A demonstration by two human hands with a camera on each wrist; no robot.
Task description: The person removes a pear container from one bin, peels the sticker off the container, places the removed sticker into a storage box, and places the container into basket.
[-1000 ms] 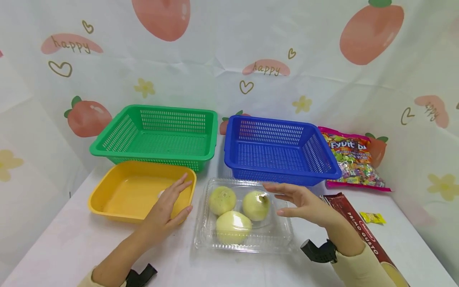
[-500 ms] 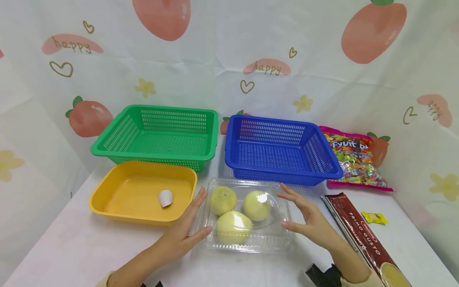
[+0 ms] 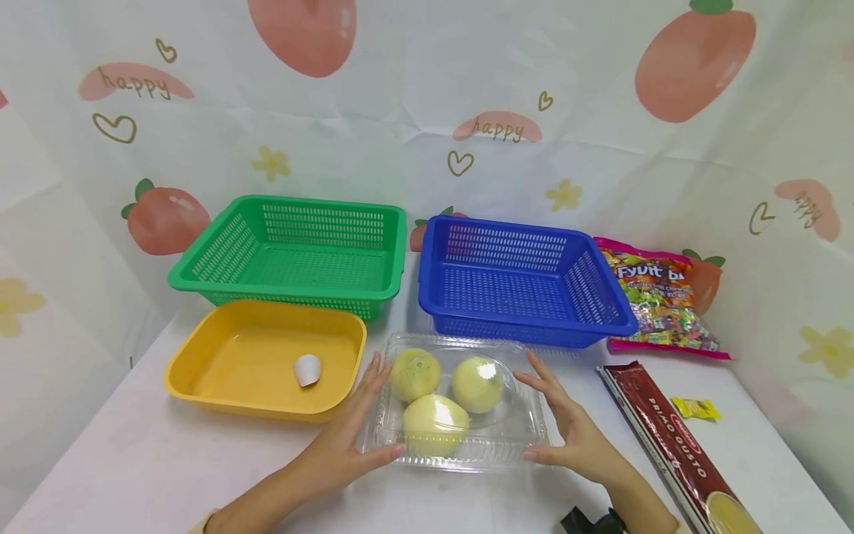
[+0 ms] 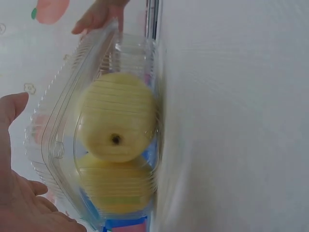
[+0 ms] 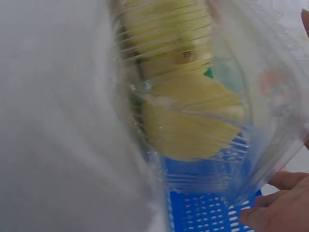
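A closed clear plastic clamshell box (image 3: 497, 437) lies on the table with three pale yellow-green round fruits (image 3: 435, 424) inside; their kind is unclear. My left hand (image 3: 343, 437) is at the box's left side, thumb near the front corner, fingers spread and fairly straight. Across from it, my right hand (image 3: 577, 437) is at the right side in the same manner. In the left wrist view, the left fingers (image 4: 34, 203) are beside the box's rim. The right fingertips (image 5: 273, 210) appear by the rim in the right wrist view. Firm contact cannot be made out.
Behind the box stands a blue basket (image 3: 527, 326), with a green basket (image 3: 287, 293) to its left. A yellow tray (image 3: 253, 408) holds a small white piece (image 3: 308, 368). At right lie a candy bag (image 3: 660, 297), a long brown packet (image 3: 680, 445) and a small yellow candy (image 3: 696, 408).
My left hand has moved right from over the yellow tray to the box's left side. The right hand has come down and nearer along the box's right side. The box stays in place.
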